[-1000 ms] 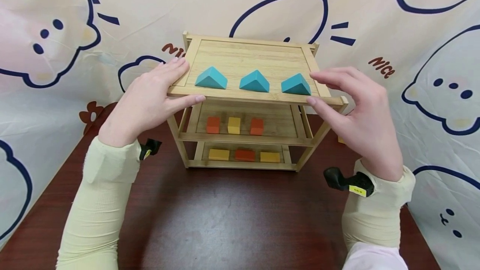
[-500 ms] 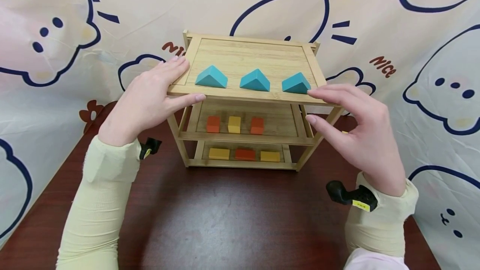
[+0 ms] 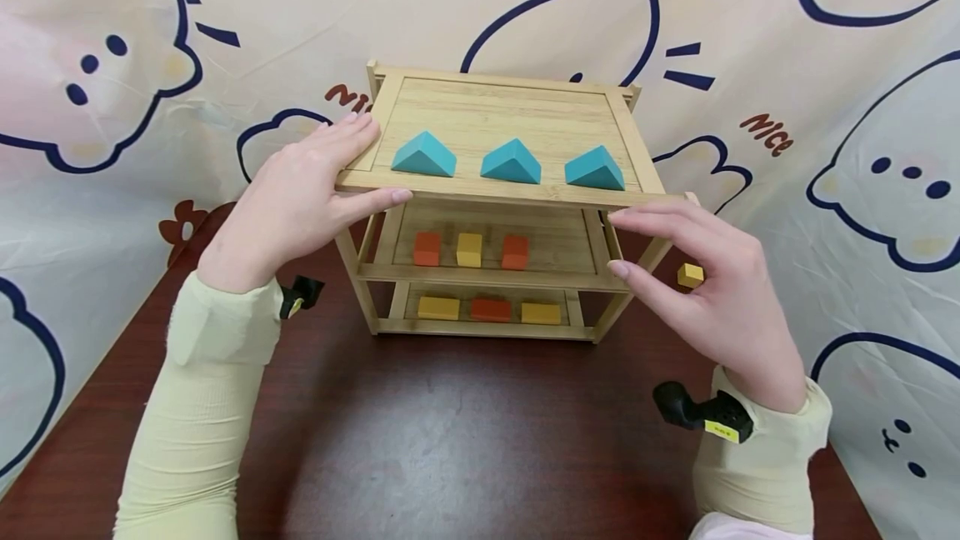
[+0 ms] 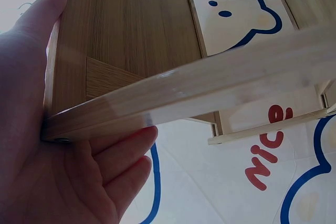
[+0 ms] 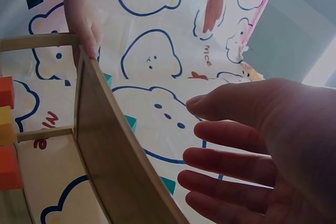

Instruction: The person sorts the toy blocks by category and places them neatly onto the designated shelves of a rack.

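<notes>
In the head view a three-tier wooden rack (image 3: pixel 517 111) stands ahead. Three teal triangular blocks, left (image 3: pixel 423 157), middle (image 3: pixel 511 162) and right (image 3: pixel 595 170), sit along the front of its top shelf. My left hand (image 3: pixel 288 198) holds the rack's upper left corner, thumb along the front edge; in the left wrist view its fingers (image 4: pixel 123 156) bend round the corner post. My right hand (image 3: pixel 708 277) hovers in front of the right post, fingers apart from the thumb and holding nothing. The right wrist view shows its fingers (image 5: pixel 231 158) loosely extended, clear of the rack.
On the middle shelf a yellow block (image 3: pixel 469 249) stands between two red blocks; the bottom shelf carries a red block (image 3: pixel 491 310) between two yellow ones. Another yellow block (image 3: pixel 691 276) lies right of the rack. A printed curtain (image 3: pixel 862 148) surrounds the dark wooden table (image 3: pixel 465 432).
My right hand has moved down, away from the right teal block and the top shelf's edge, uncovering the loose yellow block. The left hand and the teal blocks stay put.
</notes>
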Demonstrator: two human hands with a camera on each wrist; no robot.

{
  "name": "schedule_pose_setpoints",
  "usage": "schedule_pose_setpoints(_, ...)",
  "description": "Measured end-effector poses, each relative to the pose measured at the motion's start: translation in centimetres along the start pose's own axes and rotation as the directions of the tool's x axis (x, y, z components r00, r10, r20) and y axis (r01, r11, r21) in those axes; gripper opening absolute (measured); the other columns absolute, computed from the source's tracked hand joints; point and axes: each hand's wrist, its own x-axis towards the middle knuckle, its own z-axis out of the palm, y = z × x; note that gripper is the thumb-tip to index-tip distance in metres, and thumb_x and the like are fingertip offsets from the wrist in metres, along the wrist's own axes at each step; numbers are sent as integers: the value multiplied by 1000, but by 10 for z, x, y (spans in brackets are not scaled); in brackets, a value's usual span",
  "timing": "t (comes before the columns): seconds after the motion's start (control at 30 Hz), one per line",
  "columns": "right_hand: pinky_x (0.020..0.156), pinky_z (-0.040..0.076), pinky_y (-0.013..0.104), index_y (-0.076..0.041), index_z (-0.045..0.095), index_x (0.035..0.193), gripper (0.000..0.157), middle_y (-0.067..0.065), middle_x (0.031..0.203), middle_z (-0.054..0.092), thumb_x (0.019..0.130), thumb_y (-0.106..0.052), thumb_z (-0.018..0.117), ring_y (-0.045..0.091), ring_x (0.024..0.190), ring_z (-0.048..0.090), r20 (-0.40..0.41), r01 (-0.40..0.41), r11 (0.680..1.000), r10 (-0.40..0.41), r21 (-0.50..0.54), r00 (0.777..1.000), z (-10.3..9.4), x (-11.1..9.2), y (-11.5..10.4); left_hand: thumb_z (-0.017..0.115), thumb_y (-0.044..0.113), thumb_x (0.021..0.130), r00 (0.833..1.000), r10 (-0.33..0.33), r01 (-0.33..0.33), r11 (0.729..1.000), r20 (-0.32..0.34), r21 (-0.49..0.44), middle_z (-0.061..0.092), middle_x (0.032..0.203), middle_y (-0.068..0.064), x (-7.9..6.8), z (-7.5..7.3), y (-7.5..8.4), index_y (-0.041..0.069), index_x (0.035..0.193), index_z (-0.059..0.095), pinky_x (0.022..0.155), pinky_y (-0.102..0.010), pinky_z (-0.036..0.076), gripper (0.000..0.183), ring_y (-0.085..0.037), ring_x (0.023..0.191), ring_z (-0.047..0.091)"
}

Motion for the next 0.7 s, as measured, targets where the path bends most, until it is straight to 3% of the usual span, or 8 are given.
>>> schedule_pose_setpoints(0.1,91,45,22,-8,75,122,52,0,121,70,73,5,87,16,113,63,9,-10,1000,10,22,1000,1,-5,4,64,62,94,1000,-4,4,1000,4,2,26,164,-6,0,0,0,8,158,37,121,-47,19,88,-29,150,25)
schedule_pose_setpoints(0.37,76,44,21,-11,76,120,50,-2,120,70,74,4,87,15,108,63,34,-18,999,16,38,999,4,-19,16,63,62,94,1000,-9,9,1000,9,0,26,164,-7,0,1,0,8,158,36,121,-48,19,88,-31,150,25)
schedule_pose_setpoints(0.7,84,47,21,-13,75,122,48,-5,117,70,77,0,87,13,106,63,75,-78,997,77,6,994,5,-32,28,63,62,94,1000,-8,8,1000,11,4,25,165,-6,1,1,0,8,158,36,121,-47,19,88,-30,151,24)
